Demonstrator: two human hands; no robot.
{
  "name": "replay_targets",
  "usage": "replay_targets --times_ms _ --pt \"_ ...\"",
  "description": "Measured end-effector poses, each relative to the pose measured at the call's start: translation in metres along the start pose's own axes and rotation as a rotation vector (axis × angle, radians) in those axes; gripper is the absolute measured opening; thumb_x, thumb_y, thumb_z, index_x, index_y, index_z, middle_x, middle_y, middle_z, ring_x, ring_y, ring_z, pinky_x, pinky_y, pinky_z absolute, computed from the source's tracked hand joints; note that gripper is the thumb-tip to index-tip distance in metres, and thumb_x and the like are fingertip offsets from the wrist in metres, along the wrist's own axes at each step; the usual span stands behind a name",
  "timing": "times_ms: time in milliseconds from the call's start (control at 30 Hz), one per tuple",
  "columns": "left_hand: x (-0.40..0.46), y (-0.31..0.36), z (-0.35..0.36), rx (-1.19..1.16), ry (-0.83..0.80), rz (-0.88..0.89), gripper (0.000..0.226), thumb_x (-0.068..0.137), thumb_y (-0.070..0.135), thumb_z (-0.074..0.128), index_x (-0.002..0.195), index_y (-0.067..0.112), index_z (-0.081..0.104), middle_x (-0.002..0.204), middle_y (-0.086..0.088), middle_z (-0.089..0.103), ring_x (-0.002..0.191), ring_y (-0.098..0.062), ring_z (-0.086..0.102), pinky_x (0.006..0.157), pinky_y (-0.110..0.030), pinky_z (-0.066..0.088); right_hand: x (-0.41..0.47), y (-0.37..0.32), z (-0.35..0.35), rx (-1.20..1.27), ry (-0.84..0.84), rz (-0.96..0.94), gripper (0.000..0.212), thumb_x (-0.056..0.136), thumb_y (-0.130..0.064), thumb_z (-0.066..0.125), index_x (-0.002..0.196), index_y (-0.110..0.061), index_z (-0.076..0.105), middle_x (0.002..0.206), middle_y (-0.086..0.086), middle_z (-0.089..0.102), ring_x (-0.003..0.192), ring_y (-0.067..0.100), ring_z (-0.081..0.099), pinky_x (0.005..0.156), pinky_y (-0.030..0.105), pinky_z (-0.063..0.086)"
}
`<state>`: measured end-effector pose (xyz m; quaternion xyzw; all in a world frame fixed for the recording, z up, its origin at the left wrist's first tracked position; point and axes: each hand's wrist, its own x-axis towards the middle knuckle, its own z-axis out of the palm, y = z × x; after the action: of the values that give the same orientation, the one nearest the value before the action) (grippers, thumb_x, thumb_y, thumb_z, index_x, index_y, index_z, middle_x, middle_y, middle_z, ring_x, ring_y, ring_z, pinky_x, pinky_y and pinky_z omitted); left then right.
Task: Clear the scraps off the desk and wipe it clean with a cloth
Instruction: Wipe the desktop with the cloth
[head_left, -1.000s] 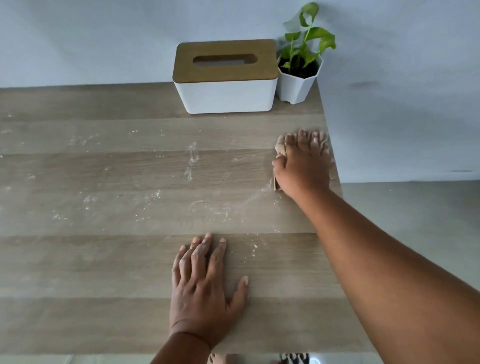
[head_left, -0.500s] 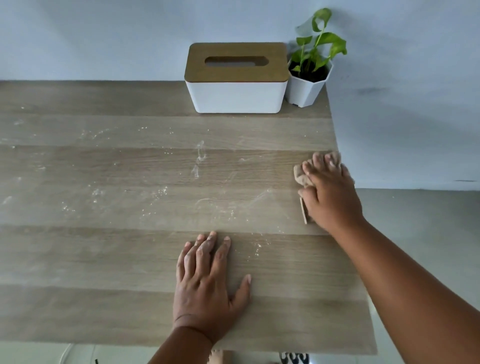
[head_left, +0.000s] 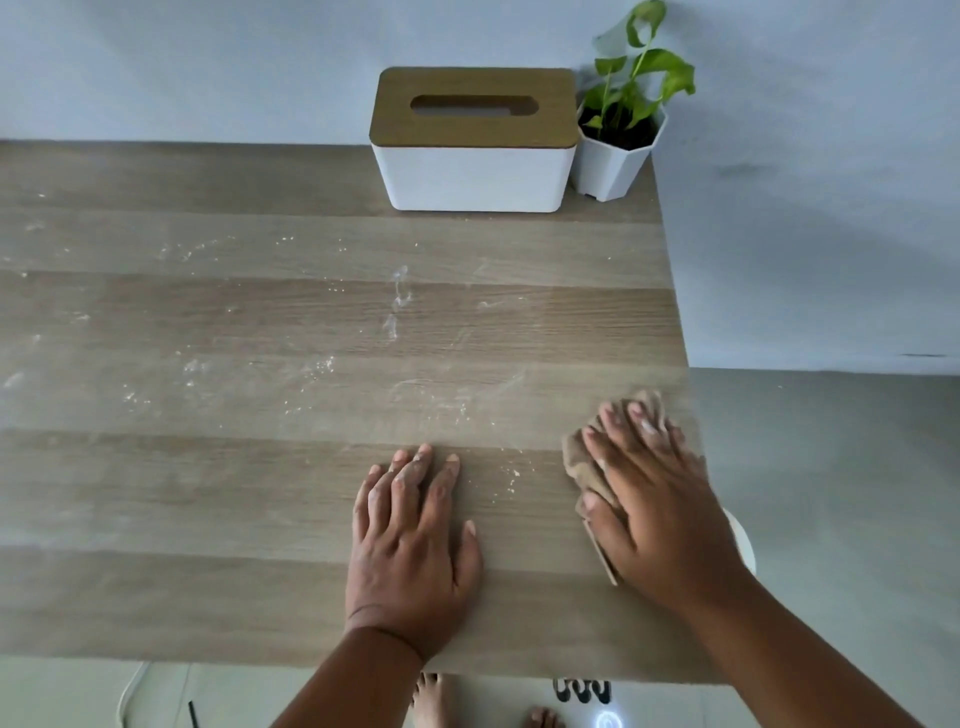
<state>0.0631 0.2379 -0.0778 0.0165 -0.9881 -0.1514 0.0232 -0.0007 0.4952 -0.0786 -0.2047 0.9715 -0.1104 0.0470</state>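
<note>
The wooden desk (head_left: 208, 493) carries white dusty smears and crumbs (head_left: 395, 306) across its middle and left. My right hand (head_left: 660, 514) presses flat on a beige cloth (head_left: 582, 462) near the desk's right edge, fingers straight; most of the cloth is hidden under the palm. My left hand (head_left: 415, 540) rests flat on the desk beside it, fingers straight, holding nothing.
A white tissue box with a wooden lid (head_left: 474, 140) stands at the back against the wall, with a small potted plant (head_left: 621, 130) to its right at the corner. The desk's right edge drops to a grey floor (head_left: 831, 493). Bare feet (head_left: 431, 699) show below the front edge.
My right hand has dragged the cloth along the right edge from near the tissue box toward me. My left hand has stayed planted.
</note>
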Motion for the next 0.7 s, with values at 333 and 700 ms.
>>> replay_targets --times_ms 333,700 --pt "0.0 -0.002 0.003 -0.009 0.035 -0.005 0.056 0.091 0.028 0.046 0.144 0.012 0.055 0.15 -0.011 0.05 0.144 -0.033 0.041 0.122 -0.054 0.027 0.084 -0.08 0.013 -0.012 0.042 0.366 0.062 0.098 -0.047 0.029 0.156 -0.026 0.034 0.17 0.011 0.014 0.157 0.04 0.004 0.126 0.06 0.005" --pt "-0.001 -0.003 0.004 -0.038 0.044 -0.006 0.055 0.092 0.023 0.043 0.144 0.01 0.055 0.151 -0.011 0.049 0.145 -0.033 0.04 0.122 -0.053 0.025 -0.004 -0.028 0.01 -0.059 0.024 0.204 0.06 0.099 -0.044 0.036 0.153 -0.019 0.045 0.168 0.006 0.025 0.158 0.031 0.013 0.124 0.059 0.018"
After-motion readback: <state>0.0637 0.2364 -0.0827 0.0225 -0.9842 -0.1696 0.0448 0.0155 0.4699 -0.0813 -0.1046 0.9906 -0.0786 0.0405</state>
